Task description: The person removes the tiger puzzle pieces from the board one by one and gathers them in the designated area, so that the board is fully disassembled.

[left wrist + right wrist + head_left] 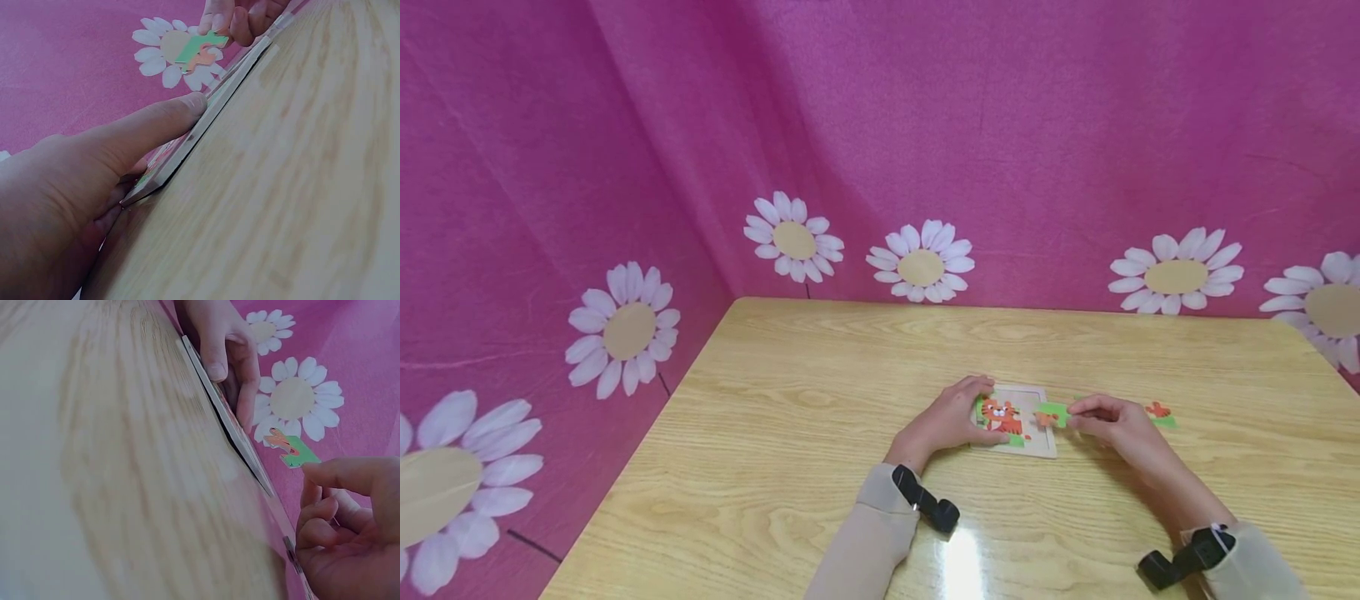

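A small wooden tray puzzle (1041, 446) lies on the table, its left part filled with pieces that form an orange tiger on green. My left hand (942, 421) grips the tray's left side, thumb along the near edge and fingers at the far edge. The thumb (169, 119) lies on the tray's rim in the left wrist view. Between thumb and fingertips, my right hand (1120, 425) pinches a green and orange puzzle piece (301, 452). That piece is held above the tray's right side, overlapping its frame in the head view.
To the right of my right hand lies a loose orange and green puzzle piece (1161, 413). A bit of green shows behind that hand's fingers. The wooden table (820, 375) meets a pink curtain (1000, 125) with daisies at its back and left.
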A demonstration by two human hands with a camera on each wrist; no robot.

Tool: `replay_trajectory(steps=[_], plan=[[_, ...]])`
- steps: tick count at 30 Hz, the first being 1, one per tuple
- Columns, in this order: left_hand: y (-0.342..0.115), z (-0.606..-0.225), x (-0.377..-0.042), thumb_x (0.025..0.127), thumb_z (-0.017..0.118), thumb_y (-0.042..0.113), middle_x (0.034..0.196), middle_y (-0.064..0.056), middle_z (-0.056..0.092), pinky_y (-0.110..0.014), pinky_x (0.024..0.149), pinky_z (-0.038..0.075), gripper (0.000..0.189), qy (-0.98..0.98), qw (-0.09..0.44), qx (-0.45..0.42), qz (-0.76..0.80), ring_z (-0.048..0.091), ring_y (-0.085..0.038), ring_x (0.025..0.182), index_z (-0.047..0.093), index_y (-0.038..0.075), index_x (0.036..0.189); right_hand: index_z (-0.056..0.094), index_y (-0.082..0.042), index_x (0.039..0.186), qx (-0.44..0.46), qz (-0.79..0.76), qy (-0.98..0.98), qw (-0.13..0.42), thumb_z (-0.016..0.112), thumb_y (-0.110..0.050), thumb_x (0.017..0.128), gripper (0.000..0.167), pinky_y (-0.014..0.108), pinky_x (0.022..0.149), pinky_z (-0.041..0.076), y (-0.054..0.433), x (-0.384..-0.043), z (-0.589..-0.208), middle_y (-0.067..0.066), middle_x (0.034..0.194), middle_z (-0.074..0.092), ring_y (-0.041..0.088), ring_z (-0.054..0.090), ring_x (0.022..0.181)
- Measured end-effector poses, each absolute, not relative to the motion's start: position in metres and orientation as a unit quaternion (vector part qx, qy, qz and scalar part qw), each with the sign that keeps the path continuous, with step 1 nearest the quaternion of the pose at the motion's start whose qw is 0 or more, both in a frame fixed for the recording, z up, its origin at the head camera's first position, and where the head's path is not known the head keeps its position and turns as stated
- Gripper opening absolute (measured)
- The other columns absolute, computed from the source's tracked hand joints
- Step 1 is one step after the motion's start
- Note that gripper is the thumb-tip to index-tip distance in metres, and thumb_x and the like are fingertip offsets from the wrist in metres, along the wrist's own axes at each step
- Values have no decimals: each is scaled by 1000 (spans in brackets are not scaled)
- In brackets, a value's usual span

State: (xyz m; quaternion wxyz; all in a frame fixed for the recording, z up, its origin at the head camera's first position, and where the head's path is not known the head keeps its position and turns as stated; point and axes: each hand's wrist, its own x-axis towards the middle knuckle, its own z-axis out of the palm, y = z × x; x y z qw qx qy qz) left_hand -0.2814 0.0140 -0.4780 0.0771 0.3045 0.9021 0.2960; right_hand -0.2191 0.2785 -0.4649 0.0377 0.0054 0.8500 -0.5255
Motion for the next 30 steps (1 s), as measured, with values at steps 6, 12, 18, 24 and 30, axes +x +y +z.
replay_trajectory(steps=[6, 12, 18, 24, 30], plan=[[14, -478, -282, 78, 79, 49, 156, 2, 40, -29, 121, 32, 79, 901, 79, 304, 299, 36, -16, 145, 49, 13, 142, 68, -5, 107, 14, -524, 850, 44, 69, -27, 91, 27, 24, 59, 41, 286, -216, -466, -17, 88, 64, 2, 47, 74], [14, -478, -282, 78, 80, 48, 155, 1, 40, -28, 121, 30, 80, 899, 80, 305, 302, 35, -16, 146, 49, 12, 142, 69, -15, 100, 19, -530, 846, 44, 68, -25, 92, 13, 24, 56, 41, 293, -212, -466, -21, 80, 57, 3, 46, 67], [14, -478, -282, 78, 80, 48, 155, 1, 41, -28, 121, 31, 80, 900, 79, 306, 302, 36, -16, 145, 49, 13, 143, 69, -17, 98, 18, -524, 850, 42, 68, -24, 92, 9, 22, 56, 43, 302, -208, -468, -24, 83, 57, 2, 47, 69], [14, -479, -281, 78, 79, 47, 155, 0, 41, -29, 121, 32, 80, 899, 77, 308, 303, 37, -16, 145, 49, 12, 143, 70, -14, 101, 23, -516, 856, 38, 69, -25, 91, 14, 19, 62, 46, 311, -203, -470, -29, 89, 56, -3, 48, 76], [13, -478, -282, 78, 80, 46, 155, 0, 41, -29, 121, 31, 79, 897, 79, 309, 306, 36, -16, 146, 49, 12, 143, 70, -11, 101, 21, -511, 859, 31, 70, -26, 91, 17, 13, 69, 47, 318, -199, -470, -30, 89, 60, -9, 51, 82]])
